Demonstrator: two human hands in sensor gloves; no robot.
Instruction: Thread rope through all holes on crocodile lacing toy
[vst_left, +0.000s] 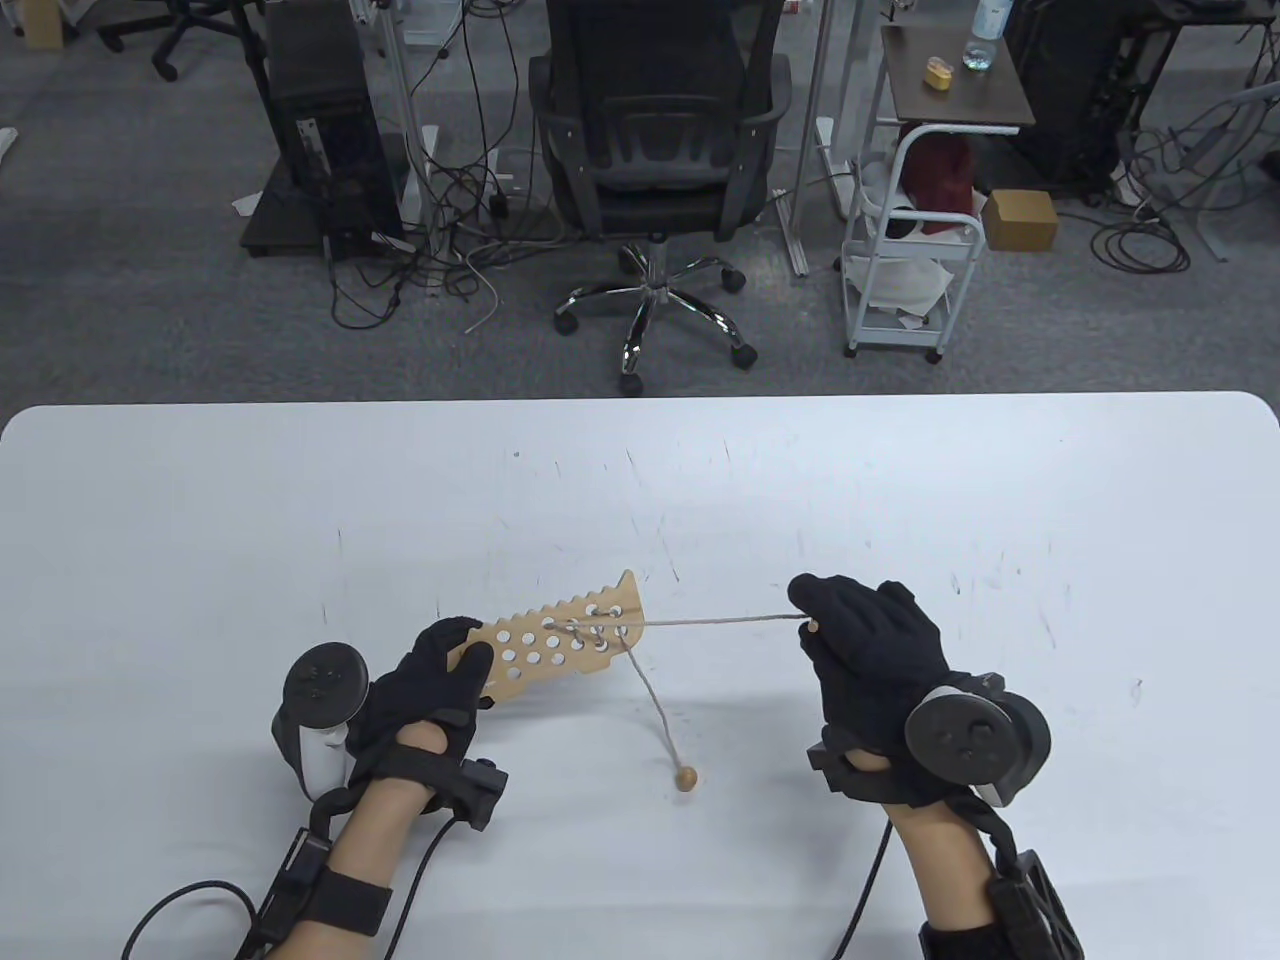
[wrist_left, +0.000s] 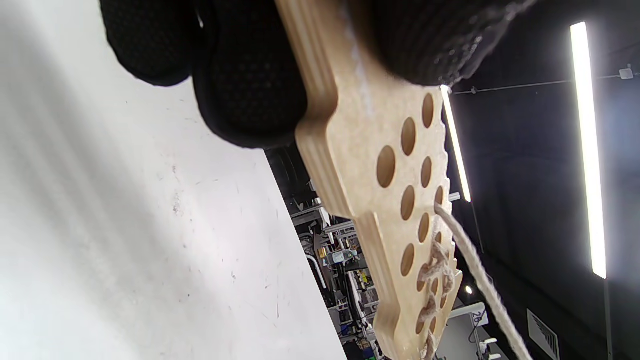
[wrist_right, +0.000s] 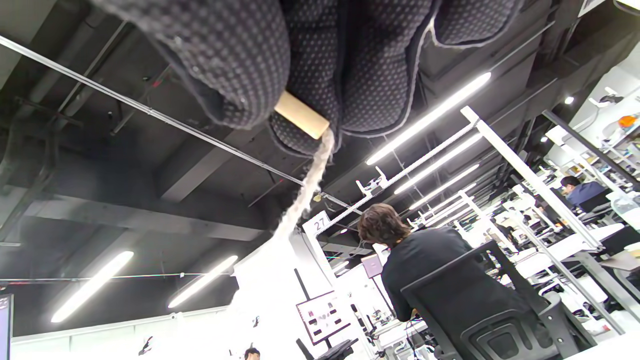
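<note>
Table view: crocodile lacing toy (vst_left: 560, 640) lifted off the white table (vst_left: 200, 520), gripped at its unlaced end by left hand (vst_left: 430, 690), leaving the holes free. Rope (vst_left: 720, 621) drawn taut sideways by right hand (vst_left: 865, 660); bead end (vst_left: 686, 778) resting on the table as a stop.

Left wrist view: fingers (wrist_left: 245, 85) curled round the board's edge; lacing crowded at the far holes, nearer holes empty.

Right wrist view: fingertips (wrist_right: 235, 60) pinching the wooden needle (wrist_right: 300, 116), probably to pull slack through.
</note>
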